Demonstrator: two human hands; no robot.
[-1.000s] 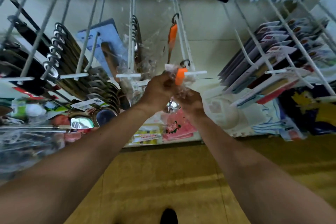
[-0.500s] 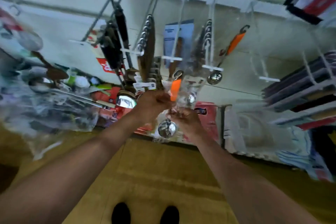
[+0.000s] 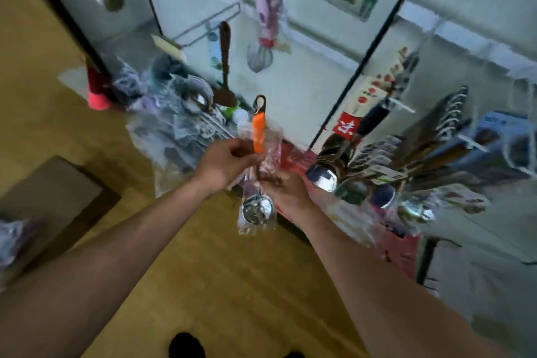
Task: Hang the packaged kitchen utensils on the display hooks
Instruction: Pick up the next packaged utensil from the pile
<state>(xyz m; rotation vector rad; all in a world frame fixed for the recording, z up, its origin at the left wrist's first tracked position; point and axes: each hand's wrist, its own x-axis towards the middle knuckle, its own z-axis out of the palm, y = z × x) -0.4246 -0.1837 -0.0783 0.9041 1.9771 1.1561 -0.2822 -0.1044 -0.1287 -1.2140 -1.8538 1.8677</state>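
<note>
pinching packaged ladle (image 3: 258, 154) between both hands' fingers (image 3: 232, 146).

Just one camera, a wide-angle worn on the person's head, looking forward and steeply down. The left hand (image 3: 223, 164) and right hand (image 3: 287, 195) meet close to the lens at mid-frame on the orange-handled steel ladle in a clear plastic bag (image 3: 258, 136). A tan floor (image 3: 232, 285) fills the lower half; the pale display wall (image 3: 319, 67) slants across the top, blurred.
</note>
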